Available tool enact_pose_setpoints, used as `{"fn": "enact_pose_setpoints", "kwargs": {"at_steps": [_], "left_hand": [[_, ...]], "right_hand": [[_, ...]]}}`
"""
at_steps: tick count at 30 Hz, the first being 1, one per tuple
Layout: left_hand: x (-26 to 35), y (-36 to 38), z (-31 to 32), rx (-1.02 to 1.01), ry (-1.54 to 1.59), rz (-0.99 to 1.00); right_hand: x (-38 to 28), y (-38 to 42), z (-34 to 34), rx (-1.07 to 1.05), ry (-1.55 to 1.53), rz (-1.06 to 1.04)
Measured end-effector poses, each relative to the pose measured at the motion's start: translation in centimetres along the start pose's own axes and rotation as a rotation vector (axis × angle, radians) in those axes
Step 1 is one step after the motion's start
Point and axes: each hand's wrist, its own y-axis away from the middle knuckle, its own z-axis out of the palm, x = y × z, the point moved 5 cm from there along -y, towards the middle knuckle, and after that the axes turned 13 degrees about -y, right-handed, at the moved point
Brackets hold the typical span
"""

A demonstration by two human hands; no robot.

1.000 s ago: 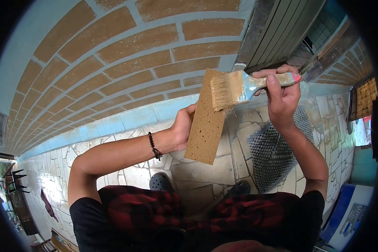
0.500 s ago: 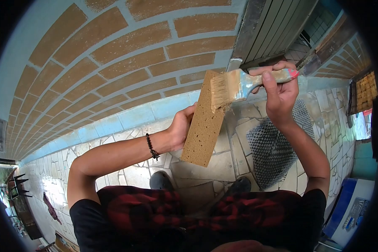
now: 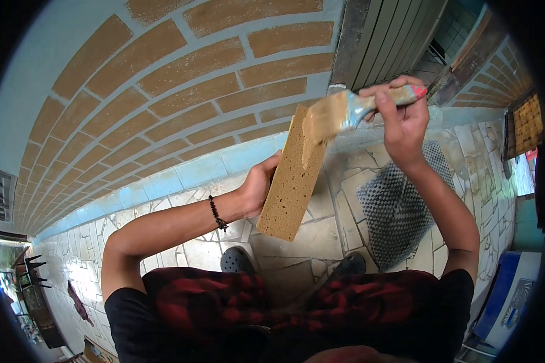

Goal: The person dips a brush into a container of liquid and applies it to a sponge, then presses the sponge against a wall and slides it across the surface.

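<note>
My left hand [image 3: 260,184] grips a rectangular brown sponge [image 3: 289,193] from behind, its porous face turned up and tilted. The fingers of that hand are mostly hidden behind the sponge. My right hand [image 3: 405,121] is closed around the handle of a wide paintbrush [image 3: 339,118], worn and blue-stained with a pink-red tip. The brush's bristles, coated in tan paint, lie over the sponge's upper end. A wet tan smear shows on the sponge below them. Beyond the hands stands a wall [image 3: 196,130] with brown brick shapes and pale joint lines.
A grey checkered mat [image 3: 399,209] lies on the stone-pattern floor [image 3: 296,245] right of my feet. Ahead is a slatted door [image 3: 390,42]. A blue and white box [image 3: 505,302] sits at lower right, dark furniture [image 3: 39,302] at lower left.
The brush has shifted slightly up and its bristles, splayed flat before, are now blurred by motion. A wet tan smear now shows on the sponge. My left hand keeps its hold.
</note>
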Motion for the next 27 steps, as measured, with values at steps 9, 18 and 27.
{"fn": "enact_pose_setpoints", "kwargs": {"at_steps": [9, 18, 27], "left_hand": [[0.6, 0.8, -0.3, 0.095, 0.048, 0.001], [2.0, 0.0, -2.7, 0.219, 0.084, 0.011], [0.0, -1.2, -3.6, 0.079, 0.088, -0.089]], "right_hand": [[-2.7, -0.3, 0.2, 0.023, -0.026, -0.086], [-2.9, 0.8, 3.0, -0.203, -0.084, 0.143], [-3.6, 0.8, 4.3, -0.363, -0.107, 0.216]]}}
